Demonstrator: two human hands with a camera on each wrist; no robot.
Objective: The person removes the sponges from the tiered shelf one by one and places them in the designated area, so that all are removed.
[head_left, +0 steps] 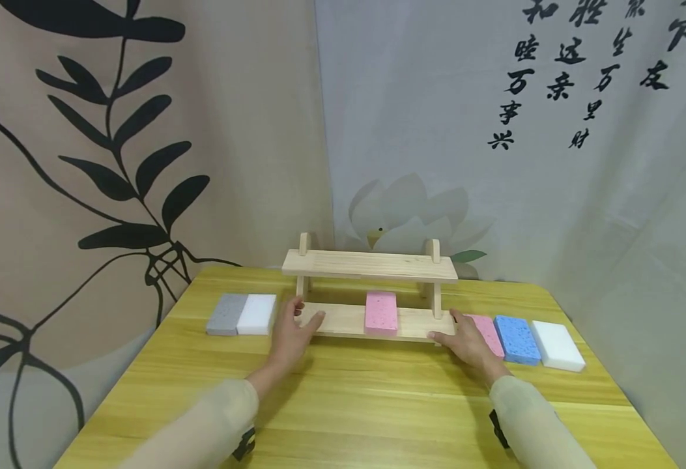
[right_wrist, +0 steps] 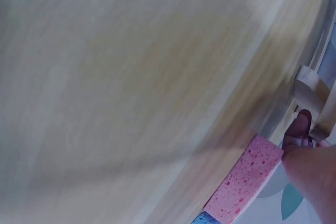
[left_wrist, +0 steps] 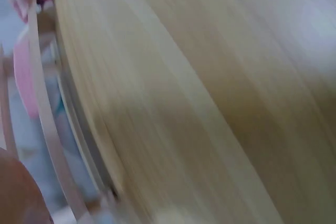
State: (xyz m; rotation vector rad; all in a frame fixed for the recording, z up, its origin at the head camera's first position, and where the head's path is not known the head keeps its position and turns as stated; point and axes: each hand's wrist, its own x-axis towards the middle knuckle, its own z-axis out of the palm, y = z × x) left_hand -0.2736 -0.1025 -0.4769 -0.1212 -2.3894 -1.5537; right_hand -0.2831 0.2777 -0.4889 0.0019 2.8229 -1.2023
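A small two-tier wooden shelf (head_left: 369, 264) stands toward the back of the table. On its lower board a pink sponge (head_left: 381, 314) stands a little right of the middle. My left hand (head_left: 291, 335) grips the lower board's left end, thumb over the front edge. At the opposite end my right hand (head_left: 467, 340) holds the same board, its thumb (right_wrist: 300, 125) beside the wooden support in the right wrist view. The left wrist view is blurred and catches the shelf (left_wrist: 50, 124) edge-on at its left side.
Left of the shelf lie a grey sponge (head_left: 227, 314) and a white sponge (head_left: 257, 314), side by side. Beyond my right hand sit another pink sponge (head_left: 488, 333), a blue sponge (head_left: 517, 339) and a white one. Printed cloth (head_left: 249, 163) hangs behind the table (head_left: 366, 404).
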